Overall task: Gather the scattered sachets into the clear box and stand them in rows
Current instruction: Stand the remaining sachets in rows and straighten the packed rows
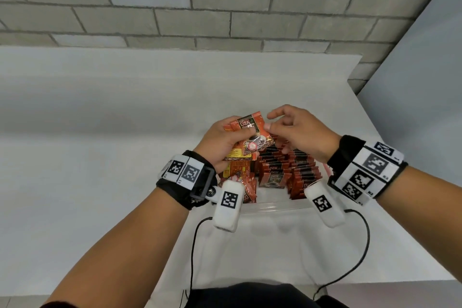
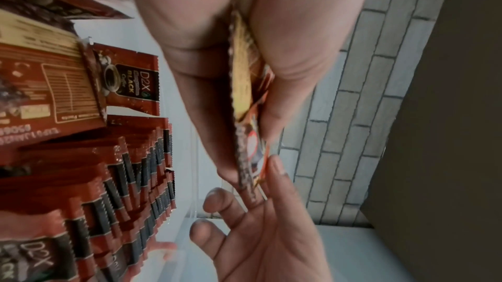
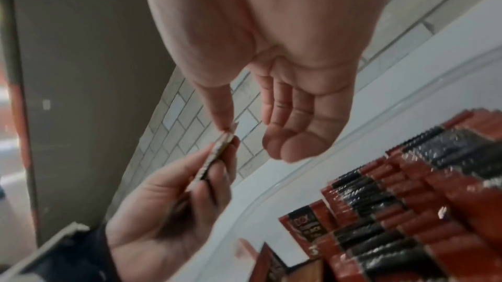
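- The left hand (image 1: 221, 141) grips a small bundle of sachets (image 1: 251, 136) above the far left part of the clear box (image 1: 272, 207). The fingers are curled round the stack from below, and the left wrist view shows it pinched edge-on between thumb and fingers.
- The bundle's long axis runs from near-left to far-right, with its top corner tipped away from the person. The front sachet shows its printed face to the head camera.
- Under that hand, at the left of the box, a few sachets (image 1: 240, 177) lie tilted and loose, not yet standing in line.
- Just right of the bundle, the right hand (image 1: 297, 130) hovers with loosely bent fingers and holds nothing. In the right wrist view its thumb tip (image 3: 225, 123) touches the bundle's upper corner, while the other fingers stand apart from it.
- The right hand is therefore the nearer one for taking the next sachet. I judge that the coming move is to peel 1 off the front of the stack, with the thumb sliding along that corner.
- Below the right hand, the rows of sachets (image 1: 297, 170) stand upright and packed close in the middle and right of the box. The peeled sachet would have to travel down and toward the person to join them.
- The box rests on the white surface (image 1: 100, 120), whose far edge meets a brick wall (image 1: 225, 7).
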A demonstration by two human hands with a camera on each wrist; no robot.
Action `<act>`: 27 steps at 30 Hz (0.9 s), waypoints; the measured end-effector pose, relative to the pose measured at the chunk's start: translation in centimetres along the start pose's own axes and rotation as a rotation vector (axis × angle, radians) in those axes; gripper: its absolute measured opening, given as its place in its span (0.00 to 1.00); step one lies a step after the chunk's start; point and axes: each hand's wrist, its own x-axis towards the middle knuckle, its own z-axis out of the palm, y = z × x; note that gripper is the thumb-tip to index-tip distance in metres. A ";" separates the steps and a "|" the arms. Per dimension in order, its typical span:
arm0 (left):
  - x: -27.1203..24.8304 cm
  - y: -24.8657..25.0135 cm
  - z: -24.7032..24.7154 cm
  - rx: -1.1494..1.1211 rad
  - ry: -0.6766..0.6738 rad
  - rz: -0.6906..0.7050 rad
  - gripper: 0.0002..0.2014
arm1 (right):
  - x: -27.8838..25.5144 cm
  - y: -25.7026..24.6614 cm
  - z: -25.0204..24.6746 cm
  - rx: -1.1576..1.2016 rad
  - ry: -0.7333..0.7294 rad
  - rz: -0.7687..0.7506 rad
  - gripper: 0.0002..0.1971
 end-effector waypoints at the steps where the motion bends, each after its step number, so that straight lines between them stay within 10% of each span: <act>1: 0.1 -0.1 0.2 0.004 0.012 0.022 0.11 | -0.2 0.1 0.1 0.078 -0.006 0.020 0.18; 16: -0.1 -1.7 1.2 0.062 -0.066 0.038 0.14 | -1.3 0.9 -1.6 0.300 -0.047 -0.110 0.17; 27: 0.1 -0.3 0.5 0.242 0.018 0.016 0.17 | -1.0 -0.5 -3.4 -0.102 -0.037 -0.119 0.04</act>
